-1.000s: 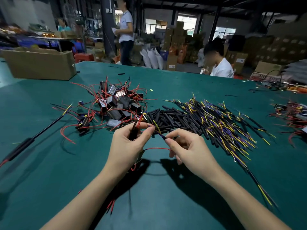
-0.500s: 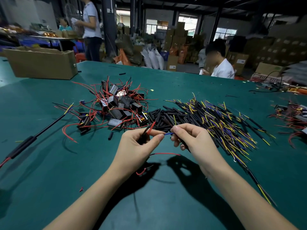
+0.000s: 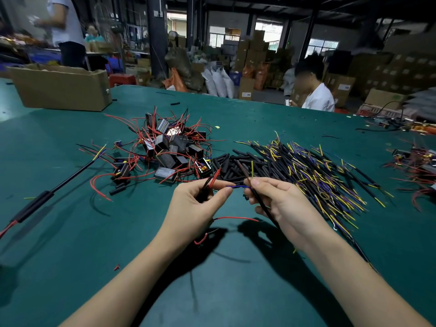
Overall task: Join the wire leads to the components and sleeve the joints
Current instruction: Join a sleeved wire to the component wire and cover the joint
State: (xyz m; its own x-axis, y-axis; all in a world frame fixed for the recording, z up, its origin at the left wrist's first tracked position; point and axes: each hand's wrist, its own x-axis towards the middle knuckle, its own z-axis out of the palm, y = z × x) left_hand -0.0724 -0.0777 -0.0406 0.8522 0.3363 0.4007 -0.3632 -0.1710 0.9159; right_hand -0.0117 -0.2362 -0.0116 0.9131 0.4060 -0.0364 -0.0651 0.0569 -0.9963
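Note:
My left hand grips a small black component with red leads sticking up from the fist; another red lead trails below it. My right hand pinches a black sheathed cable whose yellow lead points up. A short blue lead spans between the fingertips of both hands. Behind them lie a heap of black components with red wires, loose black sleeves and a pile of black cables with yellow and blue leads.
The green table holds a finished sleeved cable at the left, a cardboard box at the far left and more wired parts at the right edge. One person sits across the table; another stands far left.
Both hands have risen and moved slightly away from me. The blue lead now bridges my two fingertips. The standing person has walked left.

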